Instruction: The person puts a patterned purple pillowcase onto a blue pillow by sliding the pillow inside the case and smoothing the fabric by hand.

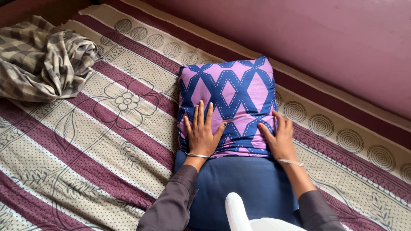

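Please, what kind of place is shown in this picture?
Most likely a bedroom in a home. Both hands, left hand and right hand, press on a purple-and-blue pillow lying on a patterned bedsheet, with a crumpled checked cloth nearby and a pink wall behind.

— What's that pillow [229,107] like?
— Plump, in a purple cover with blue diamond lattice, drawn partway on; the bare blue end sticks out. It lies flat near the bed's [85,141] far edge.
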